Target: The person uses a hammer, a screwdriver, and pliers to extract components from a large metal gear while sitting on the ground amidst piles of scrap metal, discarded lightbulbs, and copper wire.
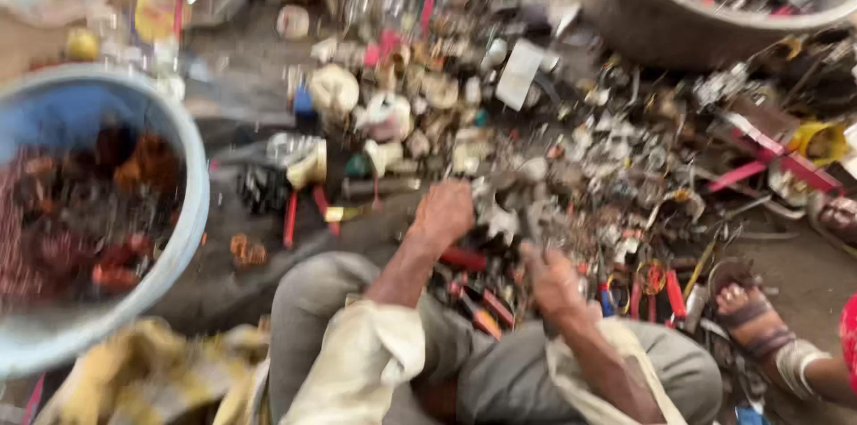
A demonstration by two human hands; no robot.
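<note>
The frame is motion-blurred. My left hand (442, 211) reaches forward from a rolled pale sleeve, its fingers curled down into a heap of mixed scrap (571, 166): small metal bits, wires and plastic pieces. My right hand (553, 280) rests lower on the same heap, beside red-handled pieces (482, 300). The blur hides whether either hand grips anything. My knees in grey trousers (500, 371) fill the bottom of the view.
A blue basin (192, 175) with reddish-brown scrap sits at the left. A grey tub (652, 19) of junk stands at the top right. Another person's sandalled foot (754, 313) is at the right. Yellow cloth (161, 376) lies at the bottom left.
</note>
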